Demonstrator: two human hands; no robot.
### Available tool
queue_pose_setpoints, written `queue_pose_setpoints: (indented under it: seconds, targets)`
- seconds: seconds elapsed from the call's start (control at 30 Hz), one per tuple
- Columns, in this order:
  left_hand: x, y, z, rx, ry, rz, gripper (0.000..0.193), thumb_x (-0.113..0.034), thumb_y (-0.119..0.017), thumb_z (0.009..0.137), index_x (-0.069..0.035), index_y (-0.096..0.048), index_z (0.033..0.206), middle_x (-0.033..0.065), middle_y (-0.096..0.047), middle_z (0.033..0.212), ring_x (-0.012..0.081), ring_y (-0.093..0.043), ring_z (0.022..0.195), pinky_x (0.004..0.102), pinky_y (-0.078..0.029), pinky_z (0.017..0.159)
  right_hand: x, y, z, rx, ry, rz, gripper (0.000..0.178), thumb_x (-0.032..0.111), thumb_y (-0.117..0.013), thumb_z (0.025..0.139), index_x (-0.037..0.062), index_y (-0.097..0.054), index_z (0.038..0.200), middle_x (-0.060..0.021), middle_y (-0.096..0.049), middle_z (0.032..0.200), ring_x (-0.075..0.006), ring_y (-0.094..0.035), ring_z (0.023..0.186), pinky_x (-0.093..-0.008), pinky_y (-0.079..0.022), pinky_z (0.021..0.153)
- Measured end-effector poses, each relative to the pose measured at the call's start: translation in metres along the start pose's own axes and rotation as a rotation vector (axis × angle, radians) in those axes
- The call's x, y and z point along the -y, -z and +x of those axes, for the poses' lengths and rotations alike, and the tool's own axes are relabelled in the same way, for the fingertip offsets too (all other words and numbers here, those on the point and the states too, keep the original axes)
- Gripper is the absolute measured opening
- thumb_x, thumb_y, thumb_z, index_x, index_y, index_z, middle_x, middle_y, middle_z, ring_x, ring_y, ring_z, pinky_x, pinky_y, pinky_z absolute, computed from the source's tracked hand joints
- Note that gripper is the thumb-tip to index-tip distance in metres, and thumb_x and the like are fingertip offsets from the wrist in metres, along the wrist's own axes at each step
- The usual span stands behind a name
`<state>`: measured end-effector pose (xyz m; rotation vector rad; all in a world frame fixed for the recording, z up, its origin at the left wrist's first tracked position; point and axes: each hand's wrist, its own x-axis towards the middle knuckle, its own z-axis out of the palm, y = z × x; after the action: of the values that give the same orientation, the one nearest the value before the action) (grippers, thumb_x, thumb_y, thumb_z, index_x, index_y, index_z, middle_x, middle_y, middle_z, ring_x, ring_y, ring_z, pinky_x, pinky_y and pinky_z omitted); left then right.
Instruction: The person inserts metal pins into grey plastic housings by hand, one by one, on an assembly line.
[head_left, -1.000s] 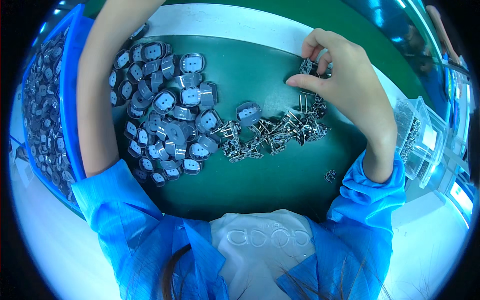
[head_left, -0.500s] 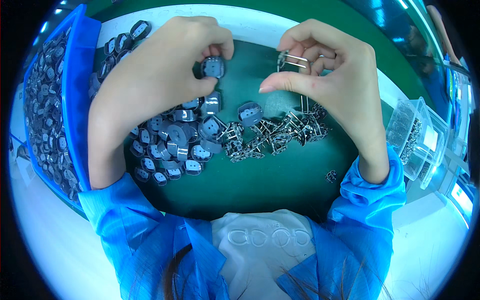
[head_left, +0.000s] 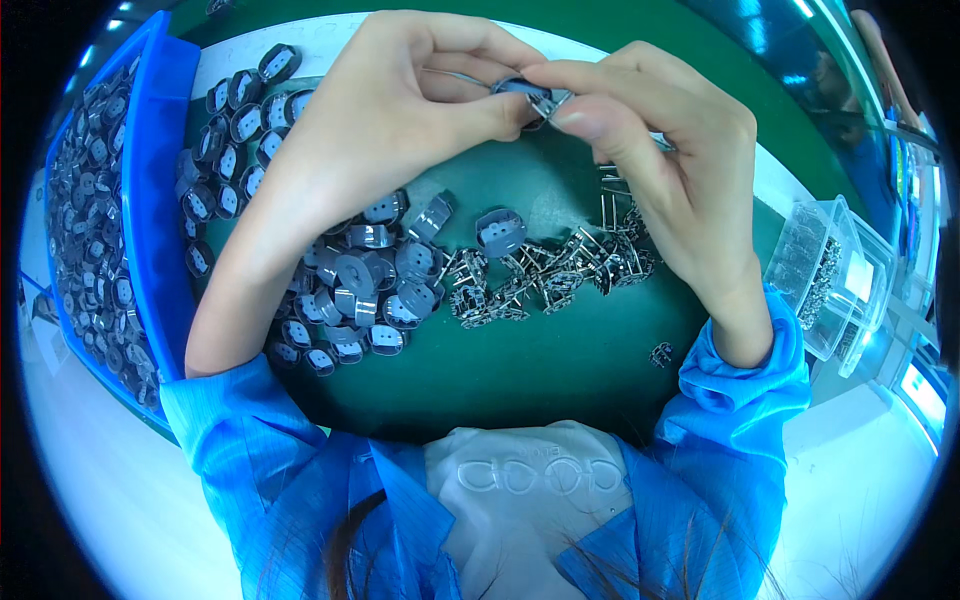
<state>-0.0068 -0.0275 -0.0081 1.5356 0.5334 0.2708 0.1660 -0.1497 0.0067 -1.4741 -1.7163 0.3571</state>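
Note:
Both hands meet at the far side of the green work surface. Between the thumb and fingers of my left hand (head_left: 385,120) is a dark grey rounded housing (head_left: 515,87). My right hand (head_left: 680,140) pinches a small metal pronged part (head_left: 547,103) against that housing; how far the two fit together is hidden by my fingers. Below the hands lies a tangle of similar metal pronged parts (head_left: 560,275). A heap of grey housings (head_left: 360,280) lies under my left wrist, and a single grey housing (head_left: 500,232) sits beside the metal parts.
A blue bin (head_left: 160,200) full of grey housings stands at the left. More housings (head_left: 245,125) lie in rows next to it. On the right is a clear plastic box (head_left: 835,275) holding small metal pieces. One loose metal part (head_left: 661,354) lies near my right sleeve.
My left hand has moved right with the grey housing, and my right hand has shifted slightly left. The housing and the metal part, apart before, now touch.

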Motion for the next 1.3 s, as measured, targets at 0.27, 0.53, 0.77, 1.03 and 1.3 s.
queue_pose_setpoints:
  seconds: [0.27,0.53,0.77,1.03,1.3]
  targets:
    - [-0.014,-0.007,-0.004,0.024,0.024,0.027,0.044,0.003,-0.072,0.08,0.008,-0.059,0.122,0.0144,-0.068,0.11,0.0172,-0.069,0.094,0.028,-0.055,0.087,0.015,0.002,0.002,-0.116,-0.164,0.024,0.022,-0.002,-0.073,0.079,0.0023,-0.072,0.101,-0.0066,-0.068,0.086,-0.0118,-0.065,0.075,-0.0233,-0.052,0.067]
    - [-0.018,-0.009,-0.007,0.033,0.027,0.042,0.045,0.001,-0.076,0.077,0.011,-0.06,0.118,0.0149,-0.069,0.105,0.0156,-0.069,0.089,0.0268,-0.056,0.083,0.01,0.009,0.003,-0.049,0.035,-0.07,0.014,-0.005,-0.075,0.074,-0.0005,-0.072,0.087,-0.007,-0.069,0.083,-0.0139,-0.065,0.075,-0.0237,-0.053,0.068]
    - [-0.019,-0.012,-0.01,0.054,0.044,0.018,0.045,0.003,-0.075,0.077,0.011,-0.059,0.119,0.0141,-0.069,0.103,0.0156,-0.069,0.09,0.0277,-0.056,0.084,0.012,0.005,0.002,-0.112,0.103,-0.176,0.014,-0.006,-0.074,0.074,0.0008,-0.072,0.085,-0.0084,-0.069,0.081,-0.0161,-0.065,0.072,-0.0245,-0.052,0.065]
    - [-0.016,-0.006,-0.006,0.103,0.029,-0.096,0.039,0.0,-0.067,0.084,0.01,-0.058,0.121,0.0154,-0.068,0.107,0.0185,-0.068,0.095,0.0303,-0.054,0.089,0.017,0.0,-0.002,-0.112,0.163,-0.314,0.017,-0.007,-0.073,0.071,0.0007,-0.07,0.085,-0.0083,-0.066,0.084,-0.0182,-0.066,0.076,-0.0257,-0.051,0.067]
    - [-0.013,-0.005,-0.006,-0.071,-0.061,-0.055,0.039,-0.001,-0.066,0.084,0.008,-0.058,0.121,0.0163,-0.067,0.113,0.0173,-0.068,0.096,0.0285,-0.054,0.089,0.009,-0.007,-0.006,-0.017,-0.226,0.338,0.03,-0.002,-0.072,0.079,0.0031,-0.065,0.108,-0.0064,-0.062,0.097,-0.0152,-0.064,0.094,-0.0272,-0.051,0.08]
